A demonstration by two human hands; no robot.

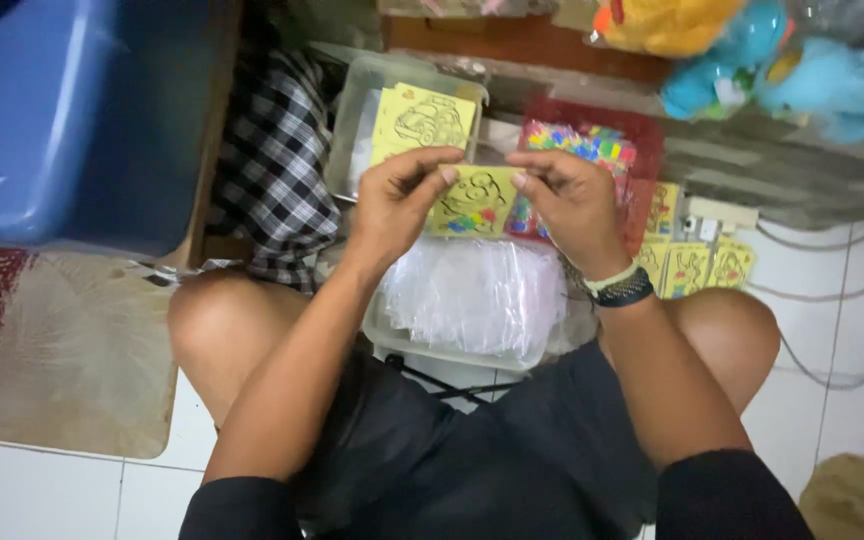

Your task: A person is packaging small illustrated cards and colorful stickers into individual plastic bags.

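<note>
— What are the hands gripping?
— The left hand (399, 200) and right hand (572, 200) pinch a thin yellow card (472, 203) by its edges, above a clear tub (452, 350) of crinkly plastic sleeves (472, 290).
— Beyond?
— Another yellow card (422, 120) in a translucent box (352, 110).

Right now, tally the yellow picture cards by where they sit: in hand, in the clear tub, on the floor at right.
In hand: 1, yellow card pinched between left hand and right hand
In clear tub: 1, car card
On floor at right: 4 visible, floor cards
Total: 6
</note>
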